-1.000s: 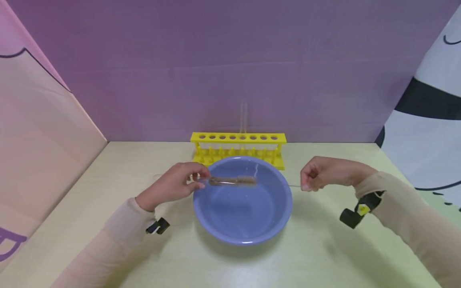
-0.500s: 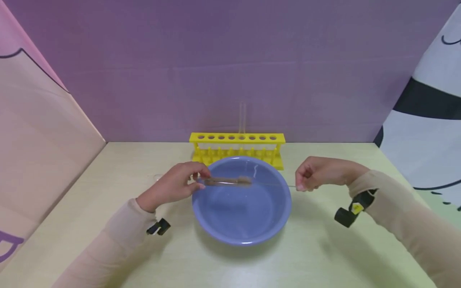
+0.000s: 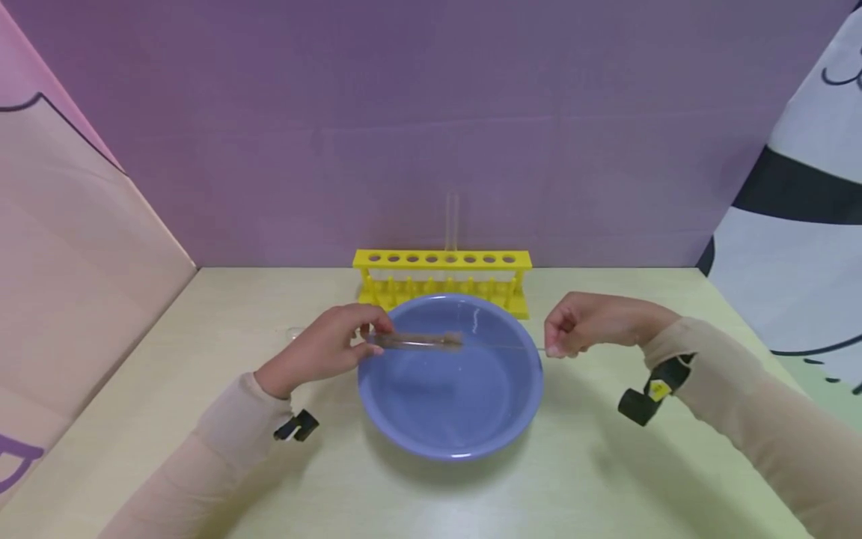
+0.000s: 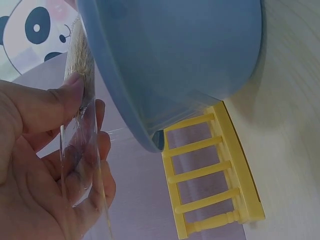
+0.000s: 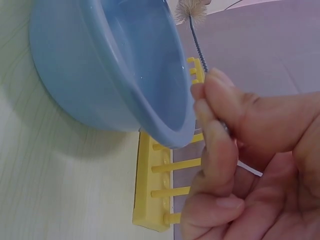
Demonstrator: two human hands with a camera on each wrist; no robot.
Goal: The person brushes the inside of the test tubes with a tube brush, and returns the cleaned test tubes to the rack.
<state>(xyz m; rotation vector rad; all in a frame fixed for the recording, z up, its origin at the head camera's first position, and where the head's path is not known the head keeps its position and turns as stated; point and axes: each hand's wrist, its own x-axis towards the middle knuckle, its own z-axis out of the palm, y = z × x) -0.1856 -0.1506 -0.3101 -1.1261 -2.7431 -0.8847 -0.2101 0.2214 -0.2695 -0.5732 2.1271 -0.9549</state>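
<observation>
Over the basin, my left hand (image 3: 323, 340) grips a clear glass test tube (image 3: 417, 342) lying nearly level, thumb on one side and fingers on the other. Inside the tube are the tan bristles of a test tube brush (image 4: 80, 57). A bushy tuft (image 5: 190, 9) of the brush shows at the tube's right end. My right hand (image 3: 586, 326) pinches the brush's thin twisted wire handle (image 5: 197, 45) between thumb and fingertips, just right of the basin's rim. Below both hands stands the blue basin (image 3: 451, 423).
Behind the basin stands a yellow test tube rack (image 3: 441, 260) with a row of holes and pegs. One clear test tube (image 3: 452, 224) rises upright from it. A faint clear glass edge (image 3: 293, 332) shows beside my left hand. A purple backdrop (image 3: 431, 135) closes off the table's rear.
My right hand has moved a little to the left, and the brush has slid left with it, deeper into the test tube. My left hand stays almost in place.
</observation>
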